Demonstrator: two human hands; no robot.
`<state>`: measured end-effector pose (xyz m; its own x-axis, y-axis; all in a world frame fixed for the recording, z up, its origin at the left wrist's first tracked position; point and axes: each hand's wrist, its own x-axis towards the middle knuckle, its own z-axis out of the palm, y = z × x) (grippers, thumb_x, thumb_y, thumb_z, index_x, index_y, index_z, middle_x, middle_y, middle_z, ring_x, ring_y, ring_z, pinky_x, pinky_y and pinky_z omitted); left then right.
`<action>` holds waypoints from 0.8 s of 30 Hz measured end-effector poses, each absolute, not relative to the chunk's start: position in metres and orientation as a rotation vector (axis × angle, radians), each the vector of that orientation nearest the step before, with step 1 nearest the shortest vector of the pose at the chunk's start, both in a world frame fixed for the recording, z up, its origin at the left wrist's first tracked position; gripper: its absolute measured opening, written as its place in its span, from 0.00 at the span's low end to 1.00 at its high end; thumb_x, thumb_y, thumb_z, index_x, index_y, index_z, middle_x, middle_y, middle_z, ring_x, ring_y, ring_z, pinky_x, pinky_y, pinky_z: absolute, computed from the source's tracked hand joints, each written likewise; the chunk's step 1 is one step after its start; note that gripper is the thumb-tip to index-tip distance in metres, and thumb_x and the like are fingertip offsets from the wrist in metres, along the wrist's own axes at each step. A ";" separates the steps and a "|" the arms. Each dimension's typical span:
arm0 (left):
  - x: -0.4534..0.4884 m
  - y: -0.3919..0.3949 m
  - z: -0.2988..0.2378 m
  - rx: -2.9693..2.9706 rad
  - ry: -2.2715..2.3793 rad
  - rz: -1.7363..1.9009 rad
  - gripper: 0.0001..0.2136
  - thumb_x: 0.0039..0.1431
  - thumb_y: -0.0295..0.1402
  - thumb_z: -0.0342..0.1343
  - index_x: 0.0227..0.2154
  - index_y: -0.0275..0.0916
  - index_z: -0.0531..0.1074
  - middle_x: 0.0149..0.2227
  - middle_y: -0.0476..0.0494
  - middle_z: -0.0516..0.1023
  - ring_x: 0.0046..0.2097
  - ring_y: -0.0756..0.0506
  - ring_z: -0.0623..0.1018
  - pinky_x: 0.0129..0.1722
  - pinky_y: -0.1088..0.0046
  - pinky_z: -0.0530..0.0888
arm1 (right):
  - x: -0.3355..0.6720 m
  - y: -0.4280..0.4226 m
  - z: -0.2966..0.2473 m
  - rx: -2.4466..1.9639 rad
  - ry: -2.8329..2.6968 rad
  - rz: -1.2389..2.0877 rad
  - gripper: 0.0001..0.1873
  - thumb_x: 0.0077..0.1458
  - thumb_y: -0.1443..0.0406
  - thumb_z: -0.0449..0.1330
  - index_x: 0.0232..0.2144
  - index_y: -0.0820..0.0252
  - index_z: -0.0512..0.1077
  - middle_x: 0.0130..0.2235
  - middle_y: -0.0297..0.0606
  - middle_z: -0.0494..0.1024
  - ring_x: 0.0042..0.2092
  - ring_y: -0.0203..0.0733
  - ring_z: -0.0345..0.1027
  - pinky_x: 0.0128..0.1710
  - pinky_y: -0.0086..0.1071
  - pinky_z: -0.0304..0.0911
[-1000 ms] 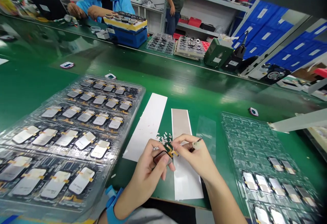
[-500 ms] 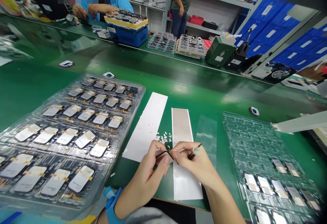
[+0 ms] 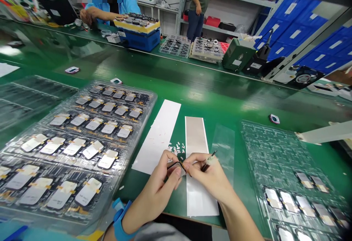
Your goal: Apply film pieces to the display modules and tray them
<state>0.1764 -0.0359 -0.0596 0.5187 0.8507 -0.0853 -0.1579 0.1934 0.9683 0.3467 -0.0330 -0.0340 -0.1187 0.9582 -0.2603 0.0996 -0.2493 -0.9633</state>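
My left hand is closed around the sides of a small screen module with a black rim and a silvery back, held tilted above the bench. The fingertips of my right hand pinch its right edge, near an orange flex strip. Tucked through the right hand is a thin dark-tipped tool, which looks like tweezers; most of it is hidden. Beneath the hands lies a white strip with a beige film. Beside it are a white sheet and scattered small white pieces.
A clear tray full of silver-backed modules is on the left, a partly filled tray on the right. Another clear tray lies far left. A clear film sits right of the strip. Across the bench a co-worker sits behind a blue box.
The module in my left hand has turned, showing more of its back. A clear tray has appeared at the far left. The seated co-worker's arms have shifted.
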 end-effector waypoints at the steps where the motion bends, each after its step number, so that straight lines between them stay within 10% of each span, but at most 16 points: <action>1: 0.177 -0.036 -0.059 1.169 0.743 0.806 0.11 0.73 0.45 0.44 0.39 0.44 0.56 0.26 0.57 0.55 0.27 0.51 0.57 0.27 0.74 0.55 | 0.347 -0.033 -0.034 -1.397 -1.236 1.461 0.16 0.50 0.54 0.65 0.25 0.62 0.75 0.17 0.25 0.55 0.22 0.30 0.42 0.22 0.29 0.38; 24: 0.181 -0.035 -0.057 1.192 0.761 0.800 0.10 0.73 0.44 0.42 0.41 0.43 0.55 0.26 0.57 0.59 0.28 0.51 0.60 0.29 0.75 0.60 | 0.342 -0.036 -0.031 -1.358 -1.252 1.243 0.09 0.50 0.61 0.65 0.24 0.61 0.77 0.16 0.22 0.51 0.20 0.28 0.40 0.20 0.29 0.40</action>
<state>0.1807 -0.0354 -0.0573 0.5134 0.8538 -0.0866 -0.1299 0.1771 0.9756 0.3423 -0.0356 -0.0307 -0.0104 0.9947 -0.1025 0.1099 -0.1007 -0.9888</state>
